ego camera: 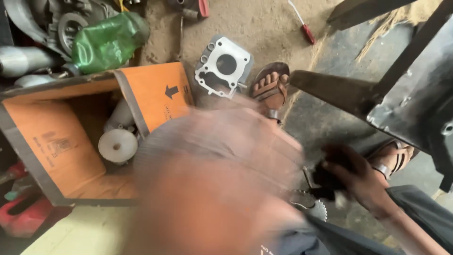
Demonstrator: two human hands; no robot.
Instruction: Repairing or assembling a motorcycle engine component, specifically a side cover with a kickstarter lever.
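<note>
We're looking straight down, and our left hand (212, 189) fills the middle of the view as one big blur, so we cannot tell whether its fingers are spread or curled, or whether it holds anything. Over on the right, our right hand (351, 177) is sharper: its fingers are wrapped tight around a dark part (325, 179), and just below it sits a toothed metal sprocket (309, 204), touching or nearly touching that dark piece. The two hands are close, the blur reaching almost to the right one.

On the sandy floor (264, 23) ahead lies a grey engine cylinder block (224, 66) with its round bore facing up, and right beside it a foot in a brown sandal (270, 87). To the left an orange cardboard box (52, 141) lies open, with a pale round part (118, 145) inside. Behind the box sits a crumpled green plastic bag (106, 42). A red-handled screwdriver (303, 24) rests farther off on the floor, well apart from the block.
</note>
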